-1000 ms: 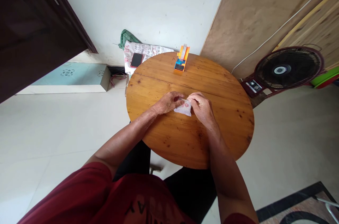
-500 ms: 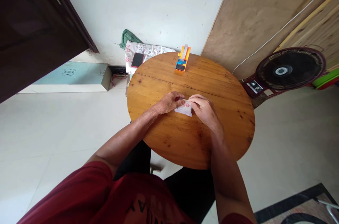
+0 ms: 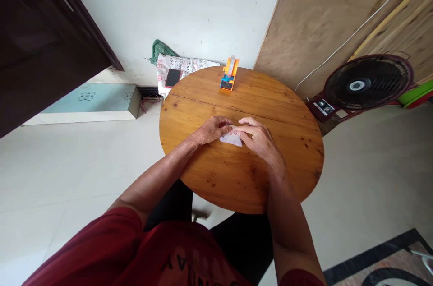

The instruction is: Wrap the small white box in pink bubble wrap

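A small whitish plastic packet with red print lies on the round wooden table, between my two hands. My left hand is closed on its upper left edge, with the thumb on top and the fingers bent behind. From the other side, my right hand has its thumb and index finger at the packet's upper right edge, while its other fingers are lifted and spread a little. The packet's top edge is partly hidden by my fingers.
An orange and blue tape dispenser stands at the far side of the wooden table. Behind its left edge, a phone lies on a printed white sack. A fan is at the right, near the wooden panel.
The fingers of my right hand have spread apart slightly, and its index finger has come further over the packet's top edge. The whole view has shifted a little.
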`<action>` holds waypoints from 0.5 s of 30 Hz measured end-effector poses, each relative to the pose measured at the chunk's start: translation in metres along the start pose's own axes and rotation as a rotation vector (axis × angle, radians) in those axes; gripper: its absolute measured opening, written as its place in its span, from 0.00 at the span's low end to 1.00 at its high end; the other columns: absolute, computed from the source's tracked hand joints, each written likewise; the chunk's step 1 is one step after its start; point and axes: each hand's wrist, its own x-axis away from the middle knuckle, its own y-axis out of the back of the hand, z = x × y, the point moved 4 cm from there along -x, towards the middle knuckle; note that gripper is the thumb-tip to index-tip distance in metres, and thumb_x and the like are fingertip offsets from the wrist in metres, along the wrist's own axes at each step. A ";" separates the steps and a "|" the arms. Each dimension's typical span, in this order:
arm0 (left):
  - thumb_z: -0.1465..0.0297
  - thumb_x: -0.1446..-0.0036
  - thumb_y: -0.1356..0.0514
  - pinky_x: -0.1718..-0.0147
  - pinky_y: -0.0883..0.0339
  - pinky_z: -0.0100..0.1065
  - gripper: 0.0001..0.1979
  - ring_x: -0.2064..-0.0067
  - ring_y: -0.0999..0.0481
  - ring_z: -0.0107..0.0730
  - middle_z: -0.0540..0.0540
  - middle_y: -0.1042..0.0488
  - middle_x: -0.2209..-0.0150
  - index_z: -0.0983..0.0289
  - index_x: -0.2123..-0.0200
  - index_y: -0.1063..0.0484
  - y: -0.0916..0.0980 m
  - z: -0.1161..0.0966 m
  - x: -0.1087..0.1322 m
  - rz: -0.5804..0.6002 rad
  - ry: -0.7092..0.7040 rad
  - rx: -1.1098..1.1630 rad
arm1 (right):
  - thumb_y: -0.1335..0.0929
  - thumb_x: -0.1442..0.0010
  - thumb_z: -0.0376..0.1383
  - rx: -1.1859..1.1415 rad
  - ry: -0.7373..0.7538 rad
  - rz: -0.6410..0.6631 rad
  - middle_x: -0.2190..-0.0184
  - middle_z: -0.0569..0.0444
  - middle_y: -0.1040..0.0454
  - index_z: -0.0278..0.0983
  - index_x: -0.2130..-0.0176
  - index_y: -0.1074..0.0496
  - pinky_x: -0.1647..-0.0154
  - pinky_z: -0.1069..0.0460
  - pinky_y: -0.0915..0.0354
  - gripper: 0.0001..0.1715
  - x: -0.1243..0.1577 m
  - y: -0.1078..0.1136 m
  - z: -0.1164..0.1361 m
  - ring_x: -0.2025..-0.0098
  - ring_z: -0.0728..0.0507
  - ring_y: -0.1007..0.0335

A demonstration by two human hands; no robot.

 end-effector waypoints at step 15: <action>0.62 0.42 0.41 0.70 0.37 0.28 0.16 0.69 0.31 0.26 0.52 0.27 0.69 0.68 0.58 0.25 0.000 -0.002 0.001 -0.001 0.001 -0.007 | 0.36 0.35 0.35 0.036 0.010 -0.011 0.48 0.51 0.25 0.43 0.59 0.18 0.47 0.44 0.33 0.16 0.000 -0.003 -0.001 0.51 0.40 0.26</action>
